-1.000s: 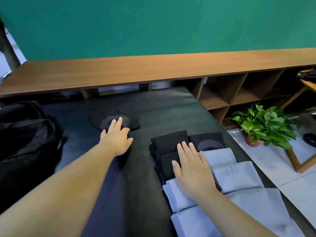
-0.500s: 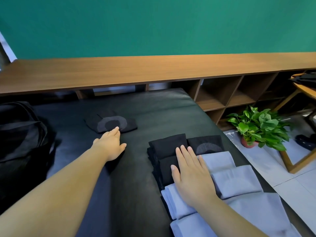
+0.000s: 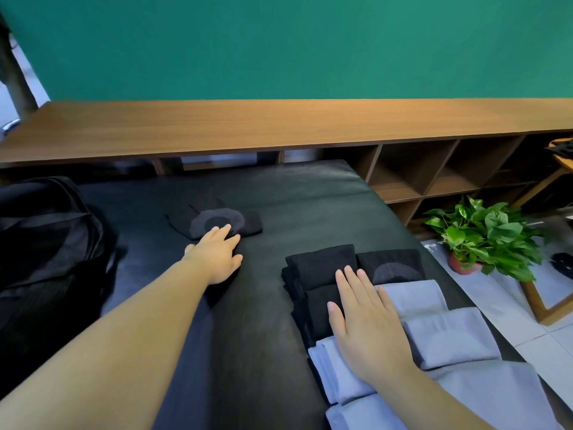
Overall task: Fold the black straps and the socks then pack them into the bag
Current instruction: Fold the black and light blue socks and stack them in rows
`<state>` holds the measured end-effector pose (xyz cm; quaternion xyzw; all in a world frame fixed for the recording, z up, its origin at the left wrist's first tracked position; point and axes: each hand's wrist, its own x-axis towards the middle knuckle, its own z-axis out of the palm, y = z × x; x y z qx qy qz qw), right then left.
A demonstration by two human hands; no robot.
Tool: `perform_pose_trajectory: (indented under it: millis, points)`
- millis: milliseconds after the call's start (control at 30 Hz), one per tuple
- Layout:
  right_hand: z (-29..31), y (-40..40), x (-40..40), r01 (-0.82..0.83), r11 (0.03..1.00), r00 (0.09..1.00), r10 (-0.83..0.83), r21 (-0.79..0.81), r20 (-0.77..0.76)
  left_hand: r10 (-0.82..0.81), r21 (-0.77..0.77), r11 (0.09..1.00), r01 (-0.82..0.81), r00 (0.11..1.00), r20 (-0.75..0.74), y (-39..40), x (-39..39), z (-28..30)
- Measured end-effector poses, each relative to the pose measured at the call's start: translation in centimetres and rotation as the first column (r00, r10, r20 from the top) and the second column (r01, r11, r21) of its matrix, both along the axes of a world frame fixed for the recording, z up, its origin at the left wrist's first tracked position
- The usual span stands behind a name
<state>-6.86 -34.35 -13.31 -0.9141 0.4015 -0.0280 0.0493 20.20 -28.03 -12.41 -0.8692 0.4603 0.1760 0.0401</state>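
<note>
On the dark padded bed (image 3: 310,193) the person's left hand (image 3: 217,256) reaches forward with fingers straight, its fingertips (image 3: 228,228) touching the near edge of a folded black sock (image 3: 248,223) that bears a grey ring pattern; the grip there is released, nothing is pinched or curled around. That sock lies flat and alone toward the middle of the bed, well apart from the other fabric. The right hand (image 3: 366,324) lies palm down with straight fingers on a pile of folded pieces at the near right of the bed, its grip likewise released, only pressing. Under its fingers are folded black pieces (image 3: 319,265) stacked in a small pile, and just beside them to the right lies another folded black sock with a grey ring (image 3: 393,265). Under the palm and wrist lie folded pale blue pieces (image 3: 446,333), overlapping one another and running toward the near edge of the view. Whether the plain black pieces are straps or socks cannot be told. A black bag (image 3: 46,243) sits at the left edge of the bed, slumped, well apart from both hands. Behind the bed runs a long wooden shelf (image 3: 279,125) with open cubbies at the right, in front of a green wall (image 3: 279,41). A potted plant (image 3: 486,237) stands on the tiled floor to the right of the bed.
</note>
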Motion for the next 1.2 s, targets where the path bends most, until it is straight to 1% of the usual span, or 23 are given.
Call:
perform_pose_trajectory:
  millis: [100, 233, 467, 600, 700, 800, 900, 967, 1100, 1167, 1200]
  points:
    - [0.1, 0.1, 0.0, 0.002, 1.000, 1.000, -0.002, -0.003, -0.013, -0.013, -0.022, 1.000, 0.014, 0.999, 0.031, 0.5, -0.2, 0.4]
    - [0.2, 0.2, 0.0, 0.009, 1.000, 1.000, -0.009, 0.004, -0.019, -0.027, -0.057, 0.998, 0.028, 0.999, 0.022, 2.6, -1.5, -0.1]
    - [0.2, 0.2, 0.1, 0.007, 1.000, 0.998, -0.007, 0.001, -0.056, -0.048, -0.180, 0.983, 0.034, 0.997, -0.069, 9.6, -6.4, -0.5]
    - [1.0, 0.6, 0.2, 0.028, 1.000, 0.995, -0.027, 0.009, -0.093, -0.072, -0.212, 0.976, 0.052, 0.993, -0.091, 13.6, -9.0, -0.2]
    - [2.5, 1.7, 0.3, 0.008, 0.999, 0.993, -0.012, -0.034, -0.116, -0.093, -0.224, 0.972, 0.072, 0.992, -0.087, 16.4, -10.9, -0.3]
    - [3.9, 4.6, 0.8, -0.086, 0.996, 0.996, 0.085, -0.027, -0.042, -0.116, -0.250, 0.964, 0.090, 0.989, -0.088, 19.0, -12.8, -0.4]
    - [4.4, 9.2, 0.7, -0.229, 0.972, 0.969, 0.223, 0.054, 0.106, -0.141, -0.272, 0.956, 0.111, 0.986, -0.092, 21.3, -14.7, -0.7]
    - [3.7, 12.6, 0.3, -0.290, 0.949, 0.951, 0.272, 0.121, 0.146, -0.162, -0.285, 0.950, 0.128, 0.982, -0.099, 22.5, -15.5, -0.8]
    - [1.1, 17.2, -1.2, -0.261, 0.912, 0.961, 0.214, 0.316, 0.175, -0.188, -0.297, 0.945, 0.139, 0.972, -0.143, 24.3, -16.5, -0.8]
    - [0.4, 18.2, -1.9, -0.245, 0.907, 0.958, 0.172, 0.344, 0.228, -0.187, -0.339, 0.933, 0.121, 0.968, -0.168, 24.9, -16.9, -1.0]
    - [0.3, 18.4, -2.3, -0.238, 0.907, 0.951, 0.146, 0.347, 0.272, -0.169, -0.382, 0.920, 0.086, 0.967, -0.190, 25.1, -17.3, -1.1]
